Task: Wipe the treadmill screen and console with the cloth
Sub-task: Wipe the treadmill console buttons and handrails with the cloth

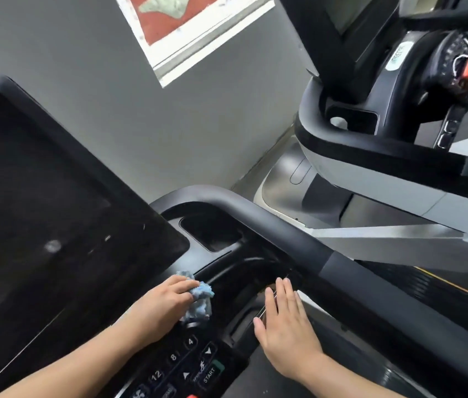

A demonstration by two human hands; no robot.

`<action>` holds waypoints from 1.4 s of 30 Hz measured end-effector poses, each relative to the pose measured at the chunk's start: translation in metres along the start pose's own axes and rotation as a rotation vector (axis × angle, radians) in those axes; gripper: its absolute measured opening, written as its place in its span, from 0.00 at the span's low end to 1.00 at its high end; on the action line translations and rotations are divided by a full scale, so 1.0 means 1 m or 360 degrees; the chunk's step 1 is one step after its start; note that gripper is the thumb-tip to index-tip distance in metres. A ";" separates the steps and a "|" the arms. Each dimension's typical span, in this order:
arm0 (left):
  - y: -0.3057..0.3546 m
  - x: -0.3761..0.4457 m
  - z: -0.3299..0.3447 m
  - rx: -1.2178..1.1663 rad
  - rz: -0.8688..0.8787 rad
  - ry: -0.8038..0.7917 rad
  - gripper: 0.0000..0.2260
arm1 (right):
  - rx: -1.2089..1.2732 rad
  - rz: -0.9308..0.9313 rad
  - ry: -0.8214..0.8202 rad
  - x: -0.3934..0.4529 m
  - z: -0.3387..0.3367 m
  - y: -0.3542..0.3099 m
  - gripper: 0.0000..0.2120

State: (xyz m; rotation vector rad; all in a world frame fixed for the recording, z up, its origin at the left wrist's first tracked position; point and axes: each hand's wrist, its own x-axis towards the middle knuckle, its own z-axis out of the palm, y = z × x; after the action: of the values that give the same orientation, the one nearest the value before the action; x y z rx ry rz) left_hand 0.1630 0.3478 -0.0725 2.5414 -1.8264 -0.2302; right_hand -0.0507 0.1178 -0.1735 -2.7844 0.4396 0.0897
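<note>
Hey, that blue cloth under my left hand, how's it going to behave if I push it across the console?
The blue cloth is bunched in soft folds under the left hand, so it is probably floppy and light. Pushed, it would likely crumple or drag rather than slide as one piece. The console looks glossy, so it may glide easily there, and catch at the raised buttons.
</note>
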 end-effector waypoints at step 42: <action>0.109 -0.023 -0.073 -0.1731 -0.1594 0.1049 0.13 | 0.2189 0.0007 -0.1214 0.096 -0.163 -0.130 0.15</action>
State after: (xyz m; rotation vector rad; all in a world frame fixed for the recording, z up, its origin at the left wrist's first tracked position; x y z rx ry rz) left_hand 0.0621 0.3285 0.0115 2.0025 -0.0062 -0.2279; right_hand 0.0826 0.1554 0.0094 -1.2549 0.1630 0.5681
